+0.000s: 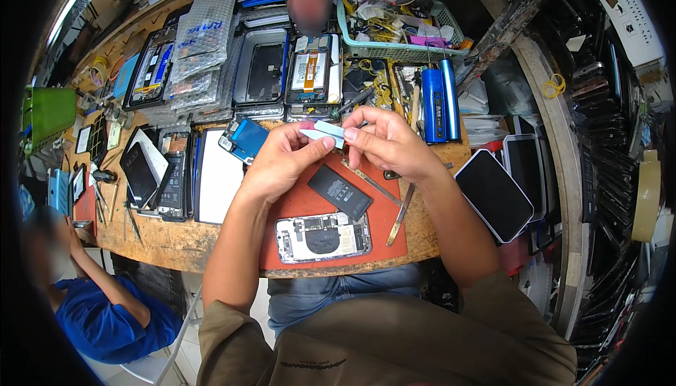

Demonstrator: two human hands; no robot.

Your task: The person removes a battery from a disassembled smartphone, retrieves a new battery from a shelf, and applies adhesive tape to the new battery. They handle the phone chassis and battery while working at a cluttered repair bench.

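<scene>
Above the red mat (pixel 384 234), both hands pinching a small white strip (pixel 325 132): left hand (pixel 285 160) fingers at one end, right hand (pixel 384 143) at the other. Probably peeling adhesive; next, careful placing near black battery (pixel 339 192) and opened phone (pixel 322 237).

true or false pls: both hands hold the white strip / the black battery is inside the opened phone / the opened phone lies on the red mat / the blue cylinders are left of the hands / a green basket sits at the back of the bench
1. Both hands hold the white strip: true. The left hand and right hand pinch the white strip between them.
2. The black battery is inside the opened phone: false. It lies on the red mat above the phone.
3. The opened phone lies on the red mat: true.
4. The blue cylinders are left of the hands: false. They are to the right.
5. A green basket sits at the back: true.
</scene>
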